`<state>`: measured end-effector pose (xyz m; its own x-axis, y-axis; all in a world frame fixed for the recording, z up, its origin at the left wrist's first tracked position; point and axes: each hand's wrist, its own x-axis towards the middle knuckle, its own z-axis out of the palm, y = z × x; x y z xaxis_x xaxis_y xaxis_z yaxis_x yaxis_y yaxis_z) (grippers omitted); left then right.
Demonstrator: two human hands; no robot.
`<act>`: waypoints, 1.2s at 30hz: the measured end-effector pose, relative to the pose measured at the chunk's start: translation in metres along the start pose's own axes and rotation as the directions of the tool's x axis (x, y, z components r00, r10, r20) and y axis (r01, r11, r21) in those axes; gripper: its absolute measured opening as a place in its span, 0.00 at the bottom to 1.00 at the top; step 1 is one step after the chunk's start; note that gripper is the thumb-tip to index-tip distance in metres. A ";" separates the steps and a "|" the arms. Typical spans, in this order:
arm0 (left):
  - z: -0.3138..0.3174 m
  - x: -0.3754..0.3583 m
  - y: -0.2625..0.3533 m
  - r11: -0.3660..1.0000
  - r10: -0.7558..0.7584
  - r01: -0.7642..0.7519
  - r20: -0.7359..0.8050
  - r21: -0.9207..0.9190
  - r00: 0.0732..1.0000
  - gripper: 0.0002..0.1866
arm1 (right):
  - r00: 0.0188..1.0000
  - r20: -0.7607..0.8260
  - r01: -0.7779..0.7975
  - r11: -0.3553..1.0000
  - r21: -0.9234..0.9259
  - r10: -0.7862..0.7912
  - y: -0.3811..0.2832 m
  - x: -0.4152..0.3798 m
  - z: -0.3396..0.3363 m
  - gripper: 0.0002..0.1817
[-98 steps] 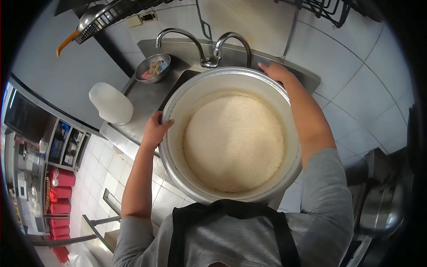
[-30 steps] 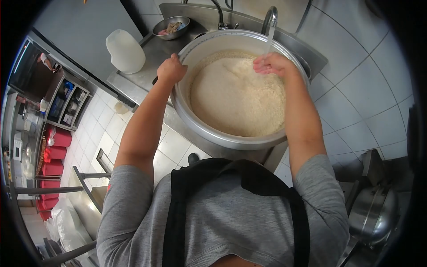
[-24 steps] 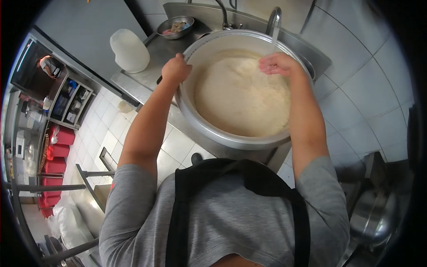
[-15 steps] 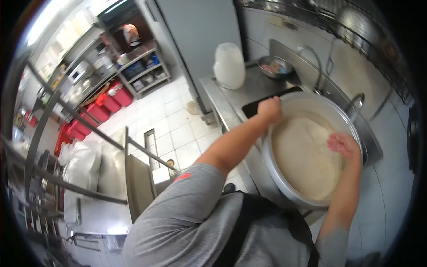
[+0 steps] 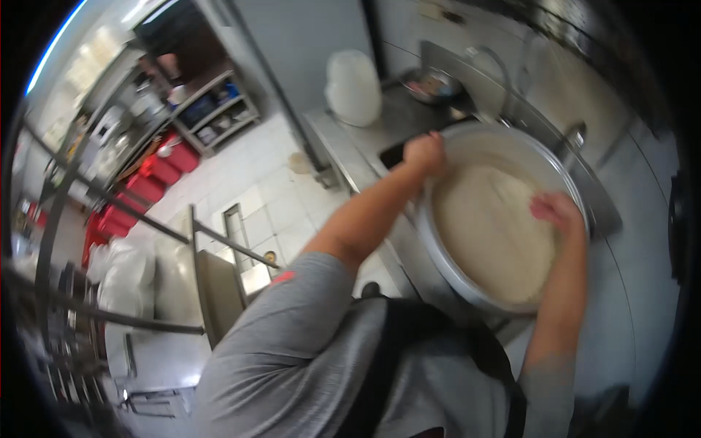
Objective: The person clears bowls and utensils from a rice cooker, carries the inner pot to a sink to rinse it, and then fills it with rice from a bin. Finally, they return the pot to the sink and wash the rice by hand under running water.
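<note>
A large round metal pot [image 5: 445, 266] stands at the sink, holding a pale beige, cloudy mass [image 5: 493, 230]. My left hand [image 5: 425, 154] is closed on the pot's rim at its far left side. Over the right part of the pot, my right hand [image 5: 555, 209] hovers above the contents with its fingers loosely curled and slightly apart; nothing shows in it. Beyond the pot are a white plastic jug [image 5: 353, 89] and a metal bowl [image 5: 431, 86] with small items inside.
A curved faucet [image 5: 499, 66] and a second tap [image 5: 575, 136] rise behind the pot. Metal rails [image 5: 120, 206] and a steel table [image 5: 164, 354] stand at the left. Red bins [image 5: 175, 155] line the far counter, where part of a person [image 5: 169, 64] shows.
The whole view has shifted, so the pot and both hands appear higher and further left. My left hand remains on the rim, and my right hand remains over the contents.
</note>
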<state>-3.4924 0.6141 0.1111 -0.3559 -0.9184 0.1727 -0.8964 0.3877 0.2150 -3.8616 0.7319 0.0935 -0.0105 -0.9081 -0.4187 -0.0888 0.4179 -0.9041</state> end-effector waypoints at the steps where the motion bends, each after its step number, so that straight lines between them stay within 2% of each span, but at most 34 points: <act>1: -0.008 -0.002 0.003 1.000 -0.018 0.018 0.030 -0.002 0.999 0.26 | 0.979 0.192 0.038 0.990 0.133 -0.063 -0.003 -0.007 0.008 0.12; 2: -0.006 0.001 0.001 1.000 0.000 0.000 0.047 0.012 0.999 0.26 | 0.968 0.222 0.087 0.986 0.144 -0.118 -0.008 -0.010 0.011 0.14; 3: -0.002 0.006 0.000 1.000 0.002 -0.004 0.057 0.025 0.998 0.26 | 0.985 0.117 0.110 0.980 0.165 -0.130 0.000 0.007 0.000 0.16; 4: -0.010 0.003 0.006 1.000 -0.028 0.027 0.075 0.009 0.997 0.27 | 0.997 -0.015 0.072 0.992 0.099 -0.071 -0.005 0.001 0.005 0.16; 6: -0.010 0.003 0.007 1.000 -0.011 0.011 0.064 -0.006 0.998 0.27 | 0.985 0.171 -0.018 0.995 0.094 0.002 -0.018 -0.019 0.016 0.15; 9: -0.014 0.006 0.011 0.999 -0.029 0.027 0.111 0.020 0.993 0.28 | 0.994 -0.104 0.038 0.999 0.034 -0.035 -0.019 -0.008 0.014 0.15; 12: -0.018 0.000 0.014 0.999 -0.020 0.018 0.080 0.034 0.997 0.20 | 0.991 0.136 -0.009 0.994 0.111 -0.006 -0.022 -0.015 0.020 0.15; 15: -0.014 0.002 0.012 1.000 0.000 -0.002 0.058 0.031 0.998 0.21 | 0.996 -0.046 0.073 0.997 0.034 -0.072 -0.019 -0.005 0.017 0.15; 18: -0.015 0.001 0.013 0.999 -0.007 0.004 0.075 0.038 0.997 0.22 | 0.991 0.034 0.122 0.983 0.135 -0.128 -0.017 -0.006 0.020 0.15; 21: -0.014 0.002 0.012 0.999 -0.004 0.001 0.079 0.034 0.997 0.22 | 0.988 0.136 0.049 0.985 0.164 -0.072 -0.025 -0.016 0.025 0.16; 24: -0.014 0.004 0.011 0.999 -0.039 0.037 0.111 0.024 0.993 0.28 | 0.985 -0.108 0.151 0.970 0.191 -0.132 -0.017 -0.003 0.022 0.16; 27: -0.018 0.002 0.014 0.999 -0.021 0.018 0.099 0.036 0.995 0.22 | 0.989 0.092 0.080 0.952 0.295 -0.112 -0.021 -0.011 0.019 0.16; 30: -0.018 0.001 0.015 0.999 -0.021 0.019 0.092 0.028 0.996 0.22 | 0.993 -0.110 0.071 0.958 0.278 -0.041 -0.020 -0.006 0.015 0.16; 33: -0.018 0.001 0.015 0.999 -0.020 0.017 0.093 0.034 0.995 0.21 | 0.990 -0.122 0.109 0.943 0.315 -0.073 -0.018 -0.004 0.011 0.17; 36: -0.016 0.006 0.011 0.999 -0.054 0.054 0.138 0.004 0.989 0.30 | 0.995 -0.080 0.067 0.976 0.208 -0.051 -0.020 -0.008 0.012 0.17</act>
<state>-3.5001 0.6145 0.1297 -0.3400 -0.9401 0.0267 -0.9152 0.3372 0.2205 -3.8476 0.7311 0.1143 -0.0859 -0.9276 -0.3635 0.1194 0.3526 -0.9281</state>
